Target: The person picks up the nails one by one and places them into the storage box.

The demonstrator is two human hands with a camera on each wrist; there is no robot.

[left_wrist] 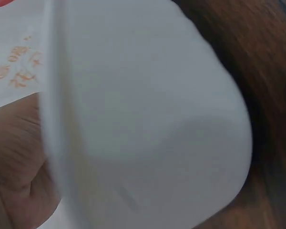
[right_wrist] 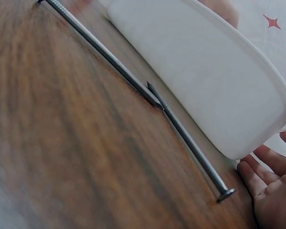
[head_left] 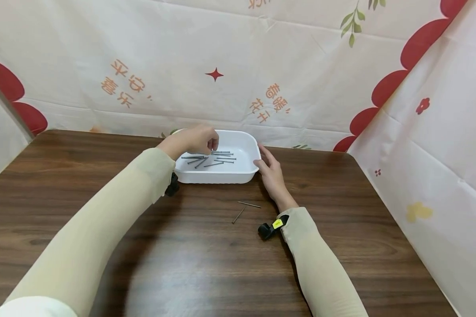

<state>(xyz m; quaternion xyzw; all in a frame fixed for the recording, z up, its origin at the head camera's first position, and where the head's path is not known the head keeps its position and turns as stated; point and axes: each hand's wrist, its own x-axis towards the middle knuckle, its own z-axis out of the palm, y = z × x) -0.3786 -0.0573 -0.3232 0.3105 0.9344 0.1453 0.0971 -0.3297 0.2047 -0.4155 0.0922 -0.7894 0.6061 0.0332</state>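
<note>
A white plastic tray stands at the back of the wooden table, with several grey nails scattered on its floor. Over its left part is my left hand, fingers bent down close above the nails; I cannot tell whether a nail is between its fingertips. In the left wrist view the tray wall covers much of that hand. My right hand grips the tray's right end, thumb at the rim. Two nails, one of them the nearer nail, lie on the table in front of the tray.
The brown wooden table ends at a hanging printed cloth right behind the tray. More cloth hangs along the right side. A black wrist camera sits below the right hand, beside the loose nails.
</note>
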